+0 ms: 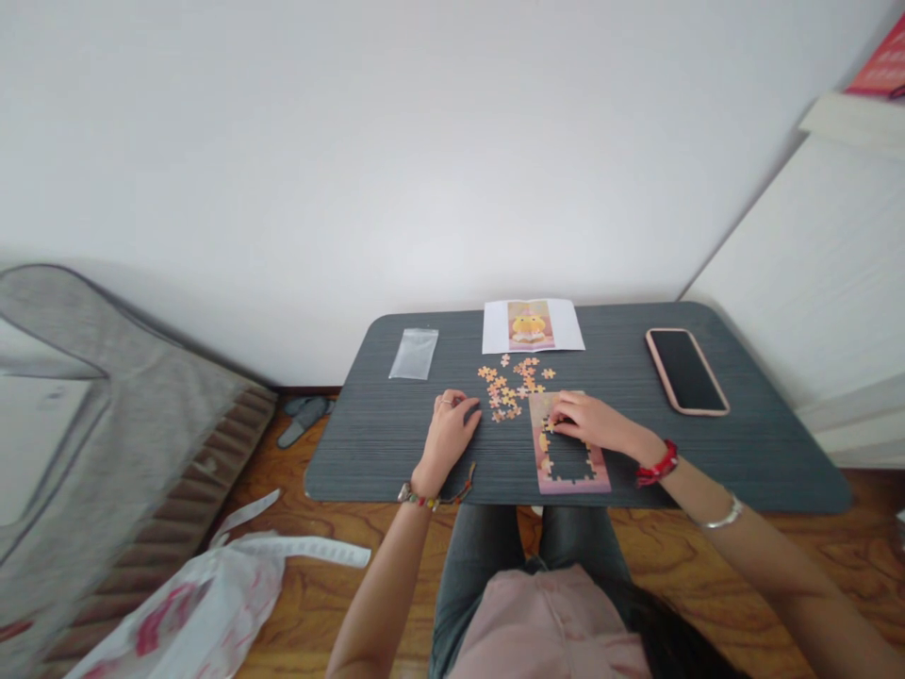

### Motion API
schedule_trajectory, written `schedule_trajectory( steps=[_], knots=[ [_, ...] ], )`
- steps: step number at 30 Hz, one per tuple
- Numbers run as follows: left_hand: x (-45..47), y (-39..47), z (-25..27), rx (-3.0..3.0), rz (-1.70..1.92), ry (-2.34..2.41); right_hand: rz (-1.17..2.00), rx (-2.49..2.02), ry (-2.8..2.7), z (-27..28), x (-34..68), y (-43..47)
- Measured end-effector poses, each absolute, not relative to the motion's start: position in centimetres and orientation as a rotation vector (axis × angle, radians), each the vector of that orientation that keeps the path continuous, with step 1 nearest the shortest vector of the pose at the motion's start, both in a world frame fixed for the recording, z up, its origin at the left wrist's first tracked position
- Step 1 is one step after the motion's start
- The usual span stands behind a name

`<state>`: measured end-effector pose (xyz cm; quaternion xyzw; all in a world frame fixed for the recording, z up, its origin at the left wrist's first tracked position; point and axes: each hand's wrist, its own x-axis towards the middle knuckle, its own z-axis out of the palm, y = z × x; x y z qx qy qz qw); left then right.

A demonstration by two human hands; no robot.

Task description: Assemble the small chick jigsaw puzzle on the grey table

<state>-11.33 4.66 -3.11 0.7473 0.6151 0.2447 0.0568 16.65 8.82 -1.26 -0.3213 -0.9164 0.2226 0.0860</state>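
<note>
Both bare forearms extend forward from the seated person, the left hand (pixel 451 429) lying palm down with fingers loosely curled and a beaded band at its wrist, the right hand (pixel 589 422) reaching inward, fingers bent downward, red band at its wrist.

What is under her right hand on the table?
The right hand rests on the partly built puzzle frame, with bare table showing through its middle. Any piece beneath the fingers is hidden.
</note>
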Motion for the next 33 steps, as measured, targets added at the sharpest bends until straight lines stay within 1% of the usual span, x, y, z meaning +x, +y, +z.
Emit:
schedule_trajectory(
  steps=[14, 33],
  knots=[
    [-11.36, 4.39, -2.97, 2.263, 0.749, 1.874, 0.549, -1.006, -2.771, -0.96, 16.33, 8.73],
    [-11.11, 4.33, -2.78, 2.239, 0.73, 1.867, 0.492, -1.042, -2.792, -0.9, 16.12, 8.61]
  ],
)
